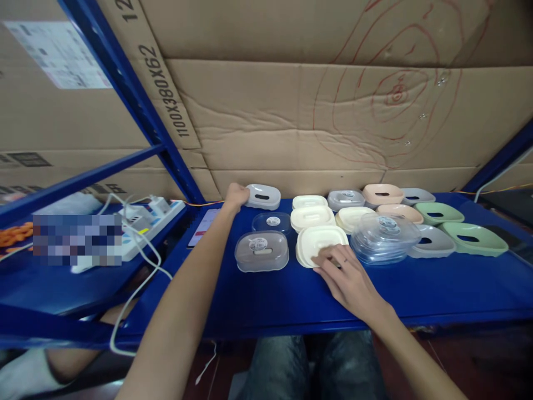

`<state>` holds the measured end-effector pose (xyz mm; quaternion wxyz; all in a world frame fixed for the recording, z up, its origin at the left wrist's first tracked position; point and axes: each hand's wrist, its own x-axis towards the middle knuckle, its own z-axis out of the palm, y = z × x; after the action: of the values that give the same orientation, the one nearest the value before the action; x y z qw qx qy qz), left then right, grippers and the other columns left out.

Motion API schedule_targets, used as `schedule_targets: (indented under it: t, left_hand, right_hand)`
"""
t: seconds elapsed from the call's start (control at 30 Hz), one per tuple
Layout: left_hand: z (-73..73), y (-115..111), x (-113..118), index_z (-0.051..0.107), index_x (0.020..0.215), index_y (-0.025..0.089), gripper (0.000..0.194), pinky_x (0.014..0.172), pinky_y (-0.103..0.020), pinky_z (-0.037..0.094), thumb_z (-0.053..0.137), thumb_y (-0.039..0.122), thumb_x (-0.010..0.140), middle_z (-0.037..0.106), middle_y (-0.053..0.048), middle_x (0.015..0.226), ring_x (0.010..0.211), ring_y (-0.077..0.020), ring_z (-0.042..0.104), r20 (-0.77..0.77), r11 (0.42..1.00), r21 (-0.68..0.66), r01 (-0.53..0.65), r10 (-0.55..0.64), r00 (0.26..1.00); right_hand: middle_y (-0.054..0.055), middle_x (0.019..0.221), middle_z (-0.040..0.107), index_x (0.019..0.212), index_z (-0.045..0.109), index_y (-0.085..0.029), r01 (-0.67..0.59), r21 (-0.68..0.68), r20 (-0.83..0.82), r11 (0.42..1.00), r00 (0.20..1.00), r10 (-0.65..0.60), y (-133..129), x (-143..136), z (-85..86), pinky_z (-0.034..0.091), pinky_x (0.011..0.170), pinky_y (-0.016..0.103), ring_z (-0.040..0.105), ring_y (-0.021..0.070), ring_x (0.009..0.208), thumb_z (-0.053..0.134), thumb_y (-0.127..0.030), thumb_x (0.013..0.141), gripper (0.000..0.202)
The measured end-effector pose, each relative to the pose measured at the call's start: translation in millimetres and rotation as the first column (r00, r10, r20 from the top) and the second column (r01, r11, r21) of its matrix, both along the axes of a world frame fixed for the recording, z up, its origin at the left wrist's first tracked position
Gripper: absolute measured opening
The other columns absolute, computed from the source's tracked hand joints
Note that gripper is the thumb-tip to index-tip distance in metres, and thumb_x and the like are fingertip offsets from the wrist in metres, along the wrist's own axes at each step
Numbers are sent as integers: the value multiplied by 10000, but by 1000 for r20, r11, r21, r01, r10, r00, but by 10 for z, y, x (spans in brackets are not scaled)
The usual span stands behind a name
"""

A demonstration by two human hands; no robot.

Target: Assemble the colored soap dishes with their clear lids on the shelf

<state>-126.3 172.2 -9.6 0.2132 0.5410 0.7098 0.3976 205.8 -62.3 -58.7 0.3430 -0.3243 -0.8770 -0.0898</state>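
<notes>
At the back left of the blue shelf, my left hand (236, 196) is closed on the left edge of a pale grey soap dish (264, 198) with a dark oval slot. My right hand (345, 275) has its fingers bent around the front right corner of a cream soap dish tray (318, 241), thumb and fingertips pressed on it. Beyond that tray lie more cream trays (312, 218). Left of it sits a grey dish under a clear lid (261, 253), and behind that lies a loose clear lid (270, 222).
To the right stand a stack of clear lids (385, 236), green dishes (474, 239), a peach dish (383, 194) and grey dishes. A phone (202, 228) lies left, near a power strip (154, 222) with white cables. Cardboard (258, 111) backs the shelf; blue posts flank it.
</notes>
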Motion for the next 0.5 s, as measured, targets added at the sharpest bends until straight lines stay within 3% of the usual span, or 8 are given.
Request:
schedule_targets:
  t: [0.1,0.23,0.3,0.37,0.5]
  left_hand:
    - [163,-164,-35,687,1051,132,222,817,-391,626,688,273,879,755,-128,901,951,-285,745,205,991,118,-68,43,978]
    - [348,-532,5,678,1007,150,148,822,-363,642,650,258,910,755,-94,917,867,-208,749,434,969,246,16,-125,892]
    - [388,-748,82,684,944,137,175,862,-385,643,775,201,809,753,-91,917,885,-217,751,664,922,372,109,-347,662]
    - [378,-950,187,688,943,151,251,854,-377,644,849,177,752,756,-61,908,872,-208,750,720,896,409,173,-433,543]
    - [261,-1234,411,707,999,177,298,824,-341,635,882,251,769,765,-44,941,934,-221,760,740,846,390,363,-523,422]
  right_hand:
    - [124,1102,695,1275,642,-231,-17,74,-36,997,999,20,93,-71,207,544,866,472,661,293,1032,573,-64,1051,287]
    - [111,1087,693,1254,644,-253,-20,215,-89,976,995,40,431,-353,592,519,871,456,640,284,1027,587,-82,1052,271]
    - [100,1070,692,1218,653,-256,-15,306,-101,952,994,48,638,-524,706,501,872,442,623,272,1011,577,-73,1050,259]
    - [92,1070,690,1200,661,-260,-12,342,-97,940,994,48,801,-659,715,488,885,438,611,266,1017,557,-51,1043,281]
    - [83,1080,687,1217,679,-274,-47,292,-56,955,996,67,911,-737,529,482,915,442,606,261,1030,549,-40,1032,325]
